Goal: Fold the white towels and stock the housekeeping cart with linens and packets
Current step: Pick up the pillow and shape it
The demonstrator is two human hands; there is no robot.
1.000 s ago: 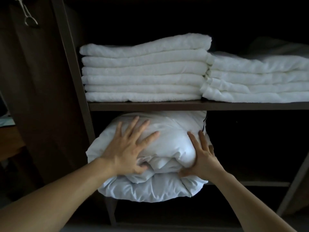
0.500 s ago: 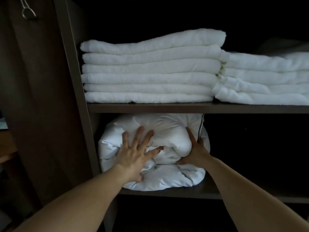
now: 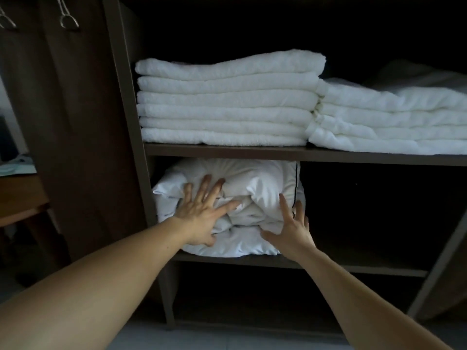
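Observation:
A bundled white duvet [image 3: 255, 180] fills the left end of the lower shelf [image 3: 366, 269] of a dark cart. My left hand [image 3: 202, 215] presses flat on its front with fingers spread. My right hand [image 3: 290, 231] lies at the bundle's right front with straight, spread fingers; whether it still touches the cloth is unclear. On the shelf above [image 3: 227, 149] lies a stack of several folded white towels [image 3: 225, 104], and a second, lower stack of white towels [image 3: 394, 122] sits to its right.
The cart's upright post [image 3: 131, 137] stands just left of the duvet. Right of the duvet the lower shelf is dark. A brown curtain [image 3: 63, 122] with metal hooks hangs at the left, beside a wooden table edge [image 3: 17, 198]. Pale floor lies below.
The duvet bundle has gone further back onto the lower shelf under both hands. My right hand's fingers have straightened and spread at the bundle's right side.

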